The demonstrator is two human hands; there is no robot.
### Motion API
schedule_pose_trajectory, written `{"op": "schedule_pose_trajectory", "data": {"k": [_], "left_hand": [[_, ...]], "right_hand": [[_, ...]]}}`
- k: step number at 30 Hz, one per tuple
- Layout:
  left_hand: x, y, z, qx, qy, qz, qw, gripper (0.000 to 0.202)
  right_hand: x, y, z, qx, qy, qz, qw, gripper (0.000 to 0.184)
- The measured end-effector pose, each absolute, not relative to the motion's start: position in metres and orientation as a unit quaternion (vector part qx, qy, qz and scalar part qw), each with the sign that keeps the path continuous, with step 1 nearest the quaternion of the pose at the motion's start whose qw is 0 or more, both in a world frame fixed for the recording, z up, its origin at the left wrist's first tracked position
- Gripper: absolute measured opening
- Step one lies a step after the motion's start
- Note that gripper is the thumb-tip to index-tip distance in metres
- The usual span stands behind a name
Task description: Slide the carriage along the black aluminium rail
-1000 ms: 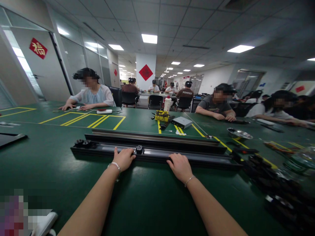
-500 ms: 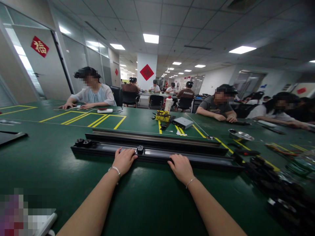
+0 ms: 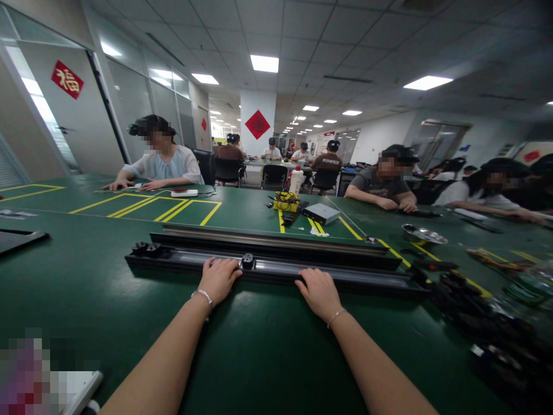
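A long black channel-shaped rail with a shiny strip along its inside lies across the green table. My left hand has its fingers curled over the rail's near edge, just left of a small black block that sits in the channel. Farther right, my right hand grips the same edge, its fingertips partly hidden behind it. More small black pieces sit at the rail's left end. Directly behind lies a second long dark rail, parallel to the first and touched by neither hand.
Many black parts are heaped at the right, near a metal bowl. Beyond the rails stand a yellow box with cables, a grey box and a bottle. Co-workers sit around the table.
Both hands keep their places on the rail, and the rail lies as before. Only the camera's view has shifted very slightly.
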State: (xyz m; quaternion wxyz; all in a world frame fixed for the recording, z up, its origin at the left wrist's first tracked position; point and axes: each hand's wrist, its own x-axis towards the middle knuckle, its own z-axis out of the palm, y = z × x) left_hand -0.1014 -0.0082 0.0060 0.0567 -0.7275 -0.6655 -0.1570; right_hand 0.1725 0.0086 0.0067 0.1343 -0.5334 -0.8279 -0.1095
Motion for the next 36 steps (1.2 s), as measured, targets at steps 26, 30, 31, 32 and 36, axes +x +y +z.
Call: {"op": "schedule_pose_trajectory", "data": {"k": [26,30,31,32,36], "left_hand": [[-0.1009,-0.0082,0.0092,-0.724,-0.669,-0.164,0.037,0.021],[-0.1004,-0.0084,0.0103,-0.721,-0.674,-0.16,0.028,0.021],[-0.1005,-0.0083,0.0103,-0.72,-0.674,-0.16,0.028,0.021],[-0.1007,-0.0081,0.0102,-0.721,-0.673,-0.161,0.029,0.021],[-0.1017,-0.0072,0.0089,-0.723,-0.669,-0.167,0.035,0.021]], "right_hand": [[0.1733,0.011,0.0035,-0.532,-0.828,-0.119,0.13,0.026],[0.1732,0.0109,0.0042,-0.533,-0.827,-0.123,0.128,0.027],[0.1731,0.0106,0.0045,-0.534,-0.827,-0.121,0.127,0.027],[0.173,0.0104,0.0047,-0.535,-0.827,-0.119,0.126,0.027],[0.1729,0.0097,0.0045,-0.535,-0.827,-0.115,0.133,0.027]]}}
